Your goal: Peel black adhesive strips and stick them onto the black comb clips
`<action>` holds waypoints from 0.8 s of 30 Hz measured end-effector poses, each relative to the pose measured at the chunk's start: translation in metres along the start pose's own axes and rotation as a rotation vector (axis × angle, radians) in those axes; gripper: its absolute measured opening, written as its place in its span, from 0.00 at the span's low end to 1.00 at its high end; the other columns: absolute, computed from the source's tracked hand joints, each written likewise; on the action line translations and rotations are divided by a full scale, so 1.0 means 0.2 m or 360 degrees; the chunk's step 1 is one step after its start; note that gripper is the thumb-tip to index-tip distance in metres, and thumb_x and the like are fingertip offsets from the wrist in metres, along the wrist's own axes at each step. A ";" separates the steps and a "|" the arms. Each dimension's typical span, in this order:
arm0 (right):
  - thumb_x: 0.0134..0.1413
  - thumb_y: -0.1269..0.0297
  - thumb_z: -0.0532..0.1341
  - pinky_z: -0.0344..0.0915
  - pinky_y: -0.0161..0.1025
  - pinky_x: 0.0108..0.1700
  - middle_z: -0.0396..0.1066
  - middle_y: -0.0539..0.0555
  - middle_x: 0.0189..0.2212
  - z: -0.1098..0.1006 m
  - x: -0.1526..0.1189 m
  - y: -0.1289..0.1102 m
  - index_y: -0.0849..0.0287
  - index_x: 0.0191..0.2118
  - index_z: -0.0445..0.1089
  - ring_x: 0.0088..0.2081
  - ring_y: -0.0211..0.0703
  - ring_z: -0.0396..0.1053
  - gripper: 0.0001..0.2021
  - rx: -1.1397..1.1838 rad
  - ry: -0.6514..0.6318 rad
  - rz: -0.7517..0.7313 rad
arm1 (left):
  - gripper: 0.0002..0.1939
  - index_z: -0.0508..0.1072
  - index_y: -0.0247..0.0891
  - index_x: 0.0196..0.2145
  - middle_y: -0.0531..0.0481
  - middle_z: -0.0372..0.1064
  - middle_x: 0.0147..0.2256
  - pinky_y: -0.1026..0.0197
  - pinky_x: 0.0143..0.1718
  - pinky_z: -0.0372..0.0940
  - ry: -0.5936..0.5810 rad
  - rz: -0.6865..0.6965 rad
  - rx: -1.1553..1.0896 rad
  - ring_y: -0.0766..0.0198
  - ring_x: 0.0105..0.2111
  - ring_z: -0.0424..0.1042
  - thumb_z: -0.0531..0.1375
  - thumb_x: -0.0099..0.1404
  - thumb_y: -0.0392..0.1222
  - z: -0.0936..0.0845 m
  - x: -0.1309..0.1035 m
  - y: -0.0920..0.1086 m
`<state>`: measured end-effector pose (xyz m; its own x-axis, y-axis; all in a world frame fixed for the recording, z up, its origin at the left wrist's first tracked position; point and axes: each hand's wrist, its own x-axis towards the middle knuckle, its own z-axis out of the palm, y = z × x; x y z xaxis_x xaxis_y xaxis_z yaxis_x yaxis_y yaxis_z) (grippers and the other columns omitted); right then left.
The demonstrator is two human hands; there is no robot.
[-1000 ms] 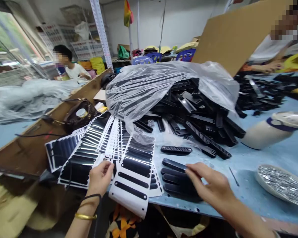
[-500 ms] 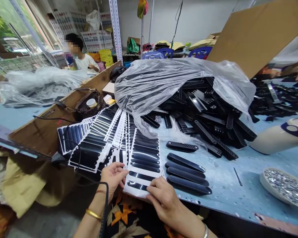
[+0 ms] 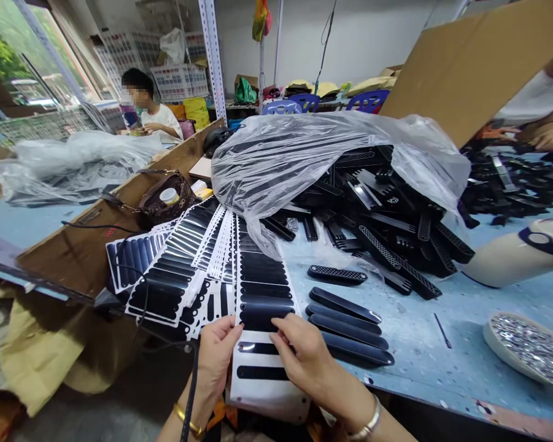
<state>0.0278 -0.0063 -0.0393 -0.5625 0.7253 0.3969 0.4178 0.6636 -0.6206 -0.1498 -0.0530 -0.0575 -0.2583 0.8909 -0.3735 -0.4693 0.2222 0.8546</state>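
A white sheet of black sticker strips (image 3: 260,390) lies at the table's front edge before me, its lower part bare between two strips. At the left end of one black sticker (image 3: 258,321), my left hand (image 3: 217,356) is closed, thumb against fingertips. My right hand (image 3: 304,350) pinches toward the other end of that strip; its fingers partly hide the contact. Several smooth black handle pieces (image 3: 345,325) lie beside my right hand. Behind them rests a single black piece with a cross-hatched face (image 3: 337,274).
More sticker sheets (image 3: 166,276) fan out at left by a cardboard divider (image 3: 64,252). A clear plastic bag (image 3: 276,159) spills black handles (image 3: 396,239). At right are a cream-coloured object (image 3: 510,258) and a bowl of small metal parts (image 3: 529,350). A cable crosses my left forearm. Other people sit beyond.
The sticker sheet has shifted toward me, showing more bare backing. Both hands have moved to a strip farther up the sheet, the left now closed at its edge.
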 end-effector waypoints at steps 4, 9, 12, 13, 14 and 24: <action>0.60 0.72 0.55 0.63 0.38 0.29 0.66 0.53 0.27 0.06 0.10 0.00 0.59 0.38 0.70 0.27 0.42 0.65 0.07 -0.0016 -0.0091 0.0020 | 0.13 0.75 0.35 0.29 0.52 0.73 0.22 0.64 0.25 0.64 -0.0051 0.0034 -0.0053 0.64 0.21 0.71 0.70 0.48 0.43 0.05 0.00 0.07; 0.58 0.64 0.62 0.65 0.38 0.32 0.66 0.51 0.29 0.05 0.09 -0.06 0.59 0.41 0.69 0.29 0.41 0.66 0.07 0.0135 -0.0092 0.0133 | 0.09 0.76 0.35 0.26 0.50 0.72 0.22 0.63 0.28 0.64 -0.0241 0.0089 0.0058 0.61 0.25 0.72 0.68 0.48 0.42 0.12 -0.02 0.16; 0.59 0.62 0.61 0.62 0.38 0.31 0.64 0.51 0.27 0.02 0.10 -0.09 0.59 0.34 0.68 0.28 0.40 0.65 0.07 0.0139 -0.0110 0.0219 | 0.06 0.76 0.35 0.25 0.51 0.71 0.22 0.65 0.29 0.63 -0.0321 0.0101 0.0119 0.64 0.25 0.69 0.66 0.50 0.41 0.15 -0.02 0.16; 0.61 0.61 0.60 0.61 0.37 0.30 0.64 0.51 0.26 0.02 0.10 -0.09 0.59 0.31 0.67 0.27 0.40 0.64 0.09 0.0132 -0.0091 0.0232 | 0.06 0.76 0.35 0.25 0.52 0.71 0.22 0.66 0.28 0.62 -0.0330 0.0101 0.0135 0.66 0.24 0.68 0.66 0.50 0.40 0.15 -0.02 0.16; 0.62 0.61 0.59 0.60 0.37 0.30 0.63 0.51 0.25 0.02 0.11 -0.09 0.59 0.29 0.66 0.26 0.40 0.64 0.11 0.0127 -0.0070 0.0239 | 0.06 0.75 0.35 0.24 0.53 0.70 0.21 0.67 0.27 0.61 -0.0335 0.0098 0.0153 0.67 0.24 0.66 0.67 0.50 0.40 0.15 -0.01 0.15; 0.65 0.57 0.54 0.64 0.35 0.24 0.69 0.52 0.20 -0.18 0.13 0.09 0.58 0.25 0.70 0.22 0.40 0.68 0.19 0.0316 0.0185 0.0392 | 0.18 0.76 0.36 0.36 0.53 0.72 0.21 0.64 0.25 0.64 0.0057 0.0094 0.0240 0.63 0.21 0.71 0.70 0.49 0.48 0.00 0.08 0.01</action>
<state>0.0468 0.0320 -0.0150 -0.3721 0.8831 0.2856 0.3776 0.4251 -0.8226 -0.1541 -0.0391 -0.0623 -0.3131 0.8901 -0.3311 -0.3211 0.2289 0.9190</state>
